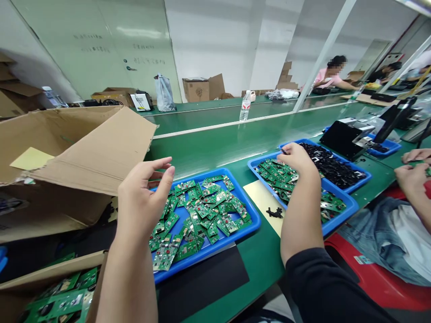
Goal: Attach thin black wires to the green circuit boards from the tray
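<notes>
My left hand is raised over the left edge of a blue tray, fingers apart and holding nothing. Many green circuit boards lie loosely in that tray. My right hand is closed in a pinch above a second blue tray, which also bears green circuit boards. A small black part shows at its fingertips, mostly hidden. Just beyond that hand, a further blue tray is heaped with black parts.
An open cardboard box stands at the left; a lower carton there contains more boards. Several black pieces lie on yellow paper between the trays. A water bottle stands behind. A co-worker's hands are at the right.
</notes>
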Demonstrator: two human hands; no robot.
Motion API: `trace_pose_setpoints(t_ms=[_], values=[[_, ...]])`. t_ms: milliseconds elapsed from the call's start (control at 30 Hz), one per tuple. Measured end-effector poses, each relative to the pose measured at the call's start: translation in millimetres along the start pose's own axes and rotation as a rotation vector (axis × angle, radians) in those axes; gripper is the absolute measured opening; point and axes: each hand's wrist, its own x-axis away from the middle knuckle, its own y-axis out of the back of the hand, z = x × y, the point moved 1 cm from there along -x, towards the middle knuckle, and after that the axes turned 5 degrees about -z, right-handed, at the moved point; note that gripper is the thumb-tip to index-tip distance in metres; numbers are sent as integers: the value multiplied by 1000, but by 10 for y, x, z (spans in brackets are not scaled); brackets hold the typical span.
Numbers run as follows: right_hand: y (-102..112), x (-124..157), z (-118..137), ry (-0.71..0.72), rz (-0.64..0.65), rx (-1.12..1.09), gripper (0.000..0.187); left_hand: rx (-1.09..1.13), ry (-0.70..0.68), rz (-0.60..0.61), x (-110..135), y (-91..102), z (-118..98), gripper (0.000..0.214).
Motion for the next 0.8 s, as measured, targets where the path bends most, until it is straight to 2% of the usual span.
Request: trace_pose_setpoints(t_ms=[100,233,300,367,467,800], values=[[-336,96,468,98,219,68,18,-12,10,6,-1,5,0,23],[-911,483,1129,309,574,134,25,-20,31,25,-15,-2,31,24],[-1167,708,1370,418,729,164,30,-9,41,44,-28,-8,57,26],[-1354,878,1507,502,825,216,33,-11,58,41,-41,-8,81,29],[-1490,989,1553,569,834,316,27,-82,75,12,-51,1,101,32],[-1609,971,1520,617,752,484,28,-153,80,30,-63,-22,112,38]])
